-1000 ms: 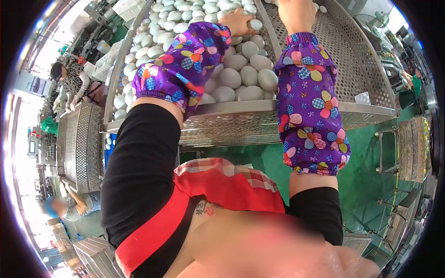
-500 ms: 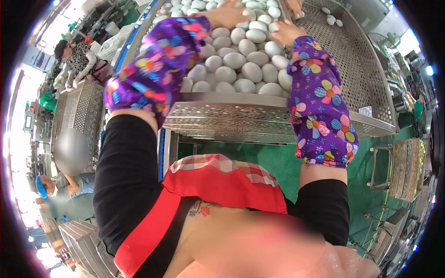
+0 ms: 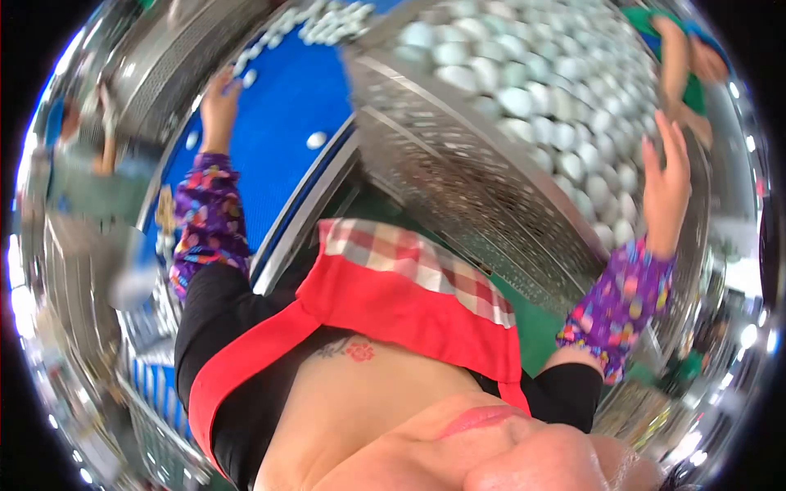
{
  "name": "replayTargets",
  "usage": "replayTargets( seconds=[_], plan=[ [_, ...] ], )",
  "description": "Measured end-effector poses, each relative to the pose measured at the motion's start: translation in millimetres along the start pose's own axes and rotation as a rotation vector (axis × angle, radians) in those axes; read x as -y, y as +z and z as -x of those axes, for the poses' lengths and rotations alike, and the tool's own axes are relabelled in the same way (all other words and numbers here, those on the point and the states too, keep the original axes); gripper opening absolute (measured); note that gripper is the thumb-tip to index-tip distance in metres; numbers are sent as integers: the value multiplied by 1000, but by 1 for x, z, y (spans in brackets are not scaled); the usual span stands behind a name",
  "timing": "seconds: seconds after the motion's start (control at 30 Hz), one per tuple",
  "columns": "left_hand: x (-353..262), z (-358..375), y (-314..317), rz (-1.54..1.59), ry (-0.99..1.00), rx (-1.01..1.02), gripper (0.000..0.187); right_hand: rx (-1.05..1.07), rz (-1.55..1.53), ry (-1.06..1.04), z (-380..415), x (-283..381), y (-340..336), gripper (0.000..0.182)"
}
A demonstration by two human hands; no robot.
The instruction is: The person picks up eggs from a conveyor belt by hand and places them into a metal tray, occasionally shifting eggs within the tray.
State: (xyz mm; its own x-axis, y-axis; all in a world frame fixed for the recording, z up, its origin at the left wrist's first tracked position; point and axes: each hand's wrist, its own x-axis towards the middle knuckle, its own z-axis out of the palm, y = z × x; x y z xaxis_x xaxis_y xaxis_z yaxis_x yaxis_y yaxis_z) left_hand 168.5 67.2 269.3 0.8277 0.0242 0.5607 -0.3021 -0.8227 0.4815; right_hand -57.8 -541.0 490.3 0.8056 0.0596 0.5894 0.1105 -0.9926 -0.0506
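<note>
My left hand (image 3: 219, 106) reaches over the left side of a blue conveyor belt (image 3: 286, 106), its somewhat blurred fingers extended, with no egg visible in them. Just beside the fingertips lies a white egg (image 3: 250, 78); another egg (image 3: 317, 140) sits alone nearer the belt's right edge. On the right, my right hand (image 3: 670, 184) is held with its fingers stretched and spread, at the edge of a heap of pale white and greenish eggs (image 3: 565, 106). The heap fills a perforated metal tray (image 3: 458, 139). Purple flowered sleeves cover both forearms.
More eggs (image 3: 332, 23) are clustered at the belt's far end. A metal rail (image 3: 307, 209) runs along the belt's near side. Across the tray stands a person in green (image 3: 675, 65), arms close to the eggs. Another person in a blue cap (image 3: 61, 123) is at the far left.
The view has swung left, bringing the blue belt in. My left hand has moved off the eggs to the belt. My right hand has shifted to the heap's right side, fingers spread.
</note>
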Motion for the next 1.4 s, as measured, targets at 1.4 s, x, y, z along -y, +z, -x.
replayTargets(
  seconds=[1.4],
  plan=[
    [51, -55, 489, -173, 156, 604, 58, 970, 120, 35, -92, 237, 101, 57]
  ],
)
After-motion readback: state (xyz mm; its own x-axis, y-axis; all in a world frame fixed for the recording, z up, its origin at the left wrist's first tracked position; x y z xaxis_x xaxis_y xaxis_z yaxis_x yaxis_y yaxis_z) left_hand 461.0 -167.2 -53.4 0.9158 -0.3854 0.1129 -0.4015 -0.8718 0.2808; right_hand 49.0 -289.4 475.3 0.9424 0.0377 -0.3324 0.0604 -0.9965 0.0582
